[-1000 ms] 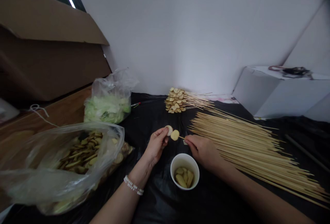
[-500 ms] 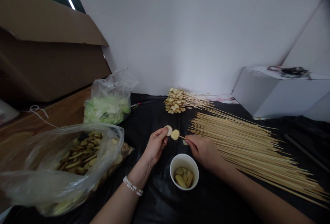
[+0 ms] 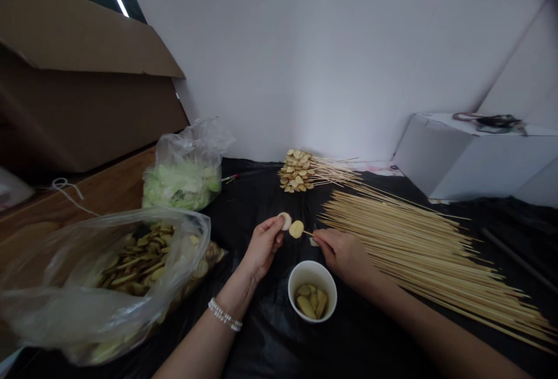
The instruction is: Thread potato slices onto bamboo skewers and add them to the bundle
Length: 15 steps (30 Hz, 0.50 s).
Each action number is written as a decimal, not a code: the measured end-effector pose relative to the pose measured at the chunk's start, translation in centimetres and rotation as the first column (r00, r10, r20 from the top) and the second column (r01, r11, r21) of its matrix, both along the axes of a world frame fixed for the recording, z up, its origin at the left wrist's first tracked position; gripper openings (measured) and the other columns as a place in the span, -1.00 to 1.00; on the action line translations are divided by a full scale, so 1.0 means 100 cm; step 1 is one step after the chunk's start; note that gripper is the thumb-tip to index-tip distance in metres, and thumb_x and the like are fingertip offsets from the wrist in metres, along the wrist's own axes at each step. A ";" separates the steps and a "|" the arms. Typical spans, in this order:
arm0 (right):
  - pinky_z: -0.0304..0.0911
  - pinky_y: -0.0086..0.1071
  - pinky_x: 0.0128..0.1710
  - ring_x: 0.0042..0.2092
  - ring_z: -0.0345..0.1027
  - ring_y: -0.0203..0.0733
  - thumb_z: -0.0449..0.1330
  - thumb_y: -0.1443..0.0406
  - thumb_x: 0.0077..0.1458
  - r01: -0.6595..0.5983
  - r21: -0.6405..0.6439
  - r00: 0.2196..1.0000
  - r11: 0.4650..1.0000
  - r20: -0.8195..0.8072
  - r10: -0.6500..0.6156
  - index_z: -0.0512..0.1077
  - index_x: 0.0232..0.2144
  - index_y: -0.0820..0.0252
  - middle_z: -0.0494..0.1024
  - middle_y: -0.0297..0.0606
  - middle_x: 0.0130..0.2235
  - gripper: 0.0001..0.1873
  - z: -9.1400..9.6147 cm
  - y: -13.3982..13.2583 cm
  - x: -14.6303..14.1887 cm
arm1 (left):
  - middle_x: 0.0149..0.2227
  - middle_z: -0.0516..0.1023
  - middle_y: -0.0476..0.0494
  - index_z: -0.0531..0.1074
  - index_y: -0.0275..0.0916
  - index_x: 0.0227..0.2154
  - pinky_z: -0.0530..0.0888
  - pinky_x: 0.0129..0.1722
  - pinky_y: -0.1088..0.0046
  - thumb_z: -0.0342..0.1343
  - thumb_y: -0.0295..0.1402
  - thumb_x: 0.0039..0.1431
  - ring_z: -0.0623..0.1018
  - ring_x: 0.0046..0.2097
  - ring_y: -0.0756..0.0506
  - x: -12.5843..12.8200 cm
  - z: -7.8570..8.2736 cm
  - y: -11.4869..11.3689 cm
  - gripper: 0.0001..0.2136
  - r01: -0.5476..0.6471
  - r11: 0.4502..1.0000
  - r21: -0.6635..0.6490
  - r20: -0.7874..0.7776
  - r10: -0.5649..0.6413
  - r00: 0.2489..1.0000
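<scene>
Between thumb and fingers, my left hand (image 3: 265, 244) pinches a pale round potato slice (image 3: 285, 221). My right hand (image 3: 342, 251) is closed on a thin wooden skewer (image 3: 308, 233), which points left. A yellow potato slice (image 3: 296, 229) sits at the skewer's tip, close beside the slice in my left hand; whether the two touch I cannot tell. Below and between my hands stands a white cup (image 3: 291, 295) with several potato pieces (image 3: 311, 300) in it. A small pale scrap (image 3: 313, 242) shows by my right fingertips.
Loose skewers (image 3: 418, 257) lie spread on the right over black plastic sheeting (image 3: 261, 338). Loaded skewers (image 3: 297, 171) are piled by the wall. On the left are an open bag of slices (image 3: 135, 263), a bag of pale green pieces (image 3: 183, 184) and a cardboard box (image 3: 87, 111).
</scene>
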State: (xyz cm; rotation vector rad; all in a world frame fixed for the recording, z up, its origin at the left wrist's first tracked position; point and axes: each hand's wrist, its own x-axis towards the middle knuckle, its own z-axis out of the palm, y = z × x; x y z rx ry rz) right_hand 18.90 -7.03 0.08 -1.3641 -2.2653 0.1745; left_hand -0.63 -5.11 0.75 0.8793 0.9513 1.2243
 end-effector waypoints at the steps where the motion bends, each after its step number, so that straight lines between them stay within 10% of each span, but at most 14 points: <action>1: 0.13 -0.44 -0.32 -0.30 0.37 -0.25 -0.09 0.24 0.27 0.000 -0.001 1.000 1.000 0.002 0.000 0.48 -0.25 0.11 0.53 -0.25 -0.34 -0.67 0.000 0.000 0.000 | -0.72 0.14 0.13 0.44 -0.34 -0.46 -0.15 -0.65 0.58 0.27 -0.07 -0.10 0.03 -0.65 0.17 0.000 0.000 0.000 -0.63 -0.002 1.000 0.002 -0.005 0.003 1.000; 15: 0.11 -0.44 -0.29 -0.29 0.39 -0.25 -0.06 0.28 0.26 0.044 -0.005 0.998 0.999 0.041 -0.044 0.47 -0.31 0.12 0.53 -0.28 -0.35 -0.70 0.002 -0.002 -0.002 | -0.72 0.11 0.14 0.47 -0.35 -0.49 -0.14 -0.64 0.55 0.28 -0.04 -0.14 0.01 -0.65 0.16 0.004 -0.002 -0.002 -0.61 -0.064 0.998 0.027 -0.079 0.066 0.995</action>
